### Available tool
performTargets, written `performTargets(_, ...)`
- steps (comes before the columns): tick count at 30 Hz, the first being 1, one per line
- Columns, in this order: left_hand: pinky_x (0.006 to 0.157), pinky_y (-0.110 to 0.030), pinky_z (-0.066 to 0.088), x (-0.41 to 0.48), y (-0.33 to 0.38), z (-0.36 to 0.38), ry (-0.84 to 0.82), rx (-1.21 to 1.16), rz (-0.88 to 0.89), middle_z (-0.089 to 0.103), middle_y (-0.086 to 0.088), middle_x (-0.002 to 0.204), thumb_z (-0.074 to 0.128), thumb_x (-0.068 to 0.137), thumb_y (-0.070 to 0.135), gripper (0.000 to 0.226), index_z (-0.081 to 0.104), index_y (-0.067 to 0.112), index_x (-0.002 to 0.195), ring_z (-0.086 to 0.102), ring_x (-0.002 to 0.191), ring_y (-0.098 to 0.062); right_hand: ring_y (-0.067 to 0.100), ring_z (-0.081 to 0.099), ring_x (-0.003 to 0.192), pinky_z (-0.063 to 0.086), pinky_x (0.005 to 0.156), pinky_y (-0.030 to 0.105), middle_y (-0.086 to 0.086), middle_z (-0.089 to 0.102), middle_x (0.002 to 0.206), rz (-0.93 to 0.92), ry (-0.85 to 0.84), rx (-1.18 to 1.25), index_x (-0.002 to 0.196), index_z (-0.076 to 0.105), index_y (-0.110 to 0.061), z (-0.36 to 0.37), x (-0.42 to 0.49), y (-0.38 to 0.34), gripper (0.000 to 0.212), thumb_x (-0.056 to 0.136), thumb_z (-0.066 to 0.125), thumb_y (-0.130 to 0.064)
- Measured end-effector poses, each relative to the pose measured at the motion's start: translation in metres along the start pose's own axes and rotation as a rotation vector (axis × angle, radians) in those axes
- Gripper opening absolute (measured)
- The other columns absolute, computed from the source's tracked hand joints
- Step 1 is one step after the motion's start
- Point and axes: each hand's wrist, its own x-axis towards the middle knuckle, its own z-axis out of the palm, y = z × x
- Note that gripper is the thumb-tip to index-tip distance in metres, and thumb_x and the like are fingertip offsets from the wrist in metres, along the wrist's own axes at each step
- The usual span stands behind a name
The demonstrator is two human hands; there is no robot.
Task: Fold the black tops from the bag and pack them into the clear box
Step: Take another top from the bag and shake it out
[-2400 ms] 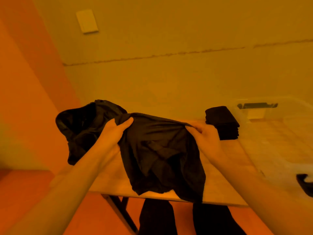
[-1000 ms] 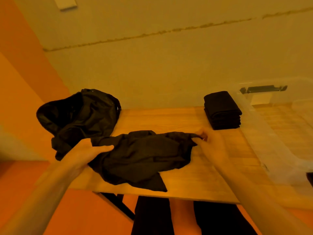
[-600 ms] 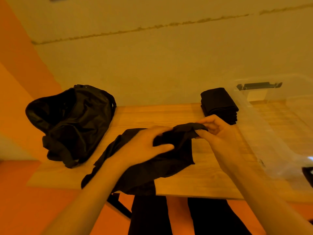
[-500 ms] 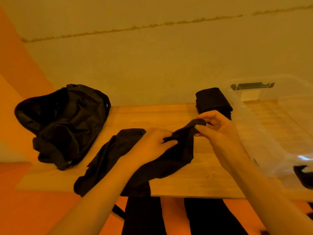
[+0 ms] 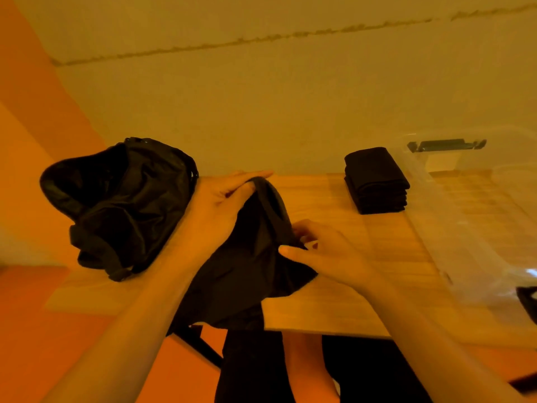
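A crumpled black top [image 5: 250, 266] lies over the near edge of the wooden table [image 5: 328, 303], its lower part hanging off. My left hand [image 5: 220, 205] holds up one banded edge of it near the middle of the table. My right hand [image 5: 325, 251] pinches the same band lower down, to the right. A black bag [image 5: 122, 205] slumps open on the table's left end. A stack of folded black tops [image 5: 376, 181] sits at the back right, beside the clear box [image 5: 476, 228].
The clear box fills the table's right end; a dark latch [image 5: 444, 145] shows on its far wall and another dark piece [image 5: 527, 301] at the right border. A pale wall stands behind the table. My legs in dark trousers show below its edge.
The top was spread flat and wide across the table, then bunched. My left hand has moved back and up with the band; my right hand has dropped lower and nearer.
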Motion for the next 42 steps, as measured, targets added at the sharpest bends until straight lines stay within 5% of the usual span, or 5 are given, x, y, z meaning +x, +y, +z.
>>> performTargets(5,0.087,-0.03,0.056,-0.023,-0.007,-0.031,0.14,-0.322,-0.133,0.076,-0.004,0.107,0.048,0.105,0.017,0.03,0.068,0.022,0.127,0.071,0.102,-0.022,0.0,0.052,0.054,0.036,0.054,0.018,-0.017,0.052,0.051,-0.054,0.08,-0.007,0.056,0.049,-0.024,0.016,0.008,0.014,0.042,0.085,0.08,-0.024)
performTargets(15,0.074,-0.037,0.058,-0.034,0.0,-0.024,0.068,-1.164,-0.632,0.059,-0.001,0.123,0.046,0.095,0.036,0.041,0.069,0.013,0.12,0.062,0.106,-0.014,0.004,0.066,0.086,0.05,0.075,0.024,-0.012,0.071,0.087,-0.227,-0.128,0.091,0.087,0.078,-0.026,0.009,-0.032,-0.006,0.026,0.077,0.077,-0.05)
performTargets(20,0.056,-0.027,0.057,-0.029,0.021,-0.042,-0.09,-0.954,-0.486,0.052,-0.005,0.149,0.051,0.097,0.018,0.049,0.056,0.03,0.145,0.068,0.08,-0.015,0.006,0.057,0.102,0.047,0.072,0.024,-0.015,0.057,0.109,0.128,0.09,-0.05,0.124,0.053,-0.032,0.026,0.002,-0.02,0.068,0.071,0.077,-0.066)
performTargets(31,0.057,-0.013,0.051,-0.043,0.03,-0.104,0.188,0.383,-0.385,0.067,0.007,0.104,0.051,0.105,0.007,0.031,0.071,0.027,0.119,0.068,0.072,-0.001,0.005,0.058,0.067,0.04,0.054,0.02,-0.011,0.061,0.073,0.063,0.367,-0.313,0.091,0.072,-0.027,0.0,0.017,0.003,0.007,0.095,0.067,-0.023)
performTargets(42,0.087,-0.036,0.054,-0.036,0.035,-0.113,0.344,-0.117,-0.334,0.072,0.002,0.1,0.044,0.108,0.011,0.037,0.079,0.023,0.106,0.068,0.098,-0.018,0.007,0.047,0.048,0.042,0.057,0.015,-0.006,0.052,0.048,-0.154,0.015,-0.007,0.055,0.066,-0.009,-0.084,-0.008,-0.043,0.047,0.079,0.064,-0.049)
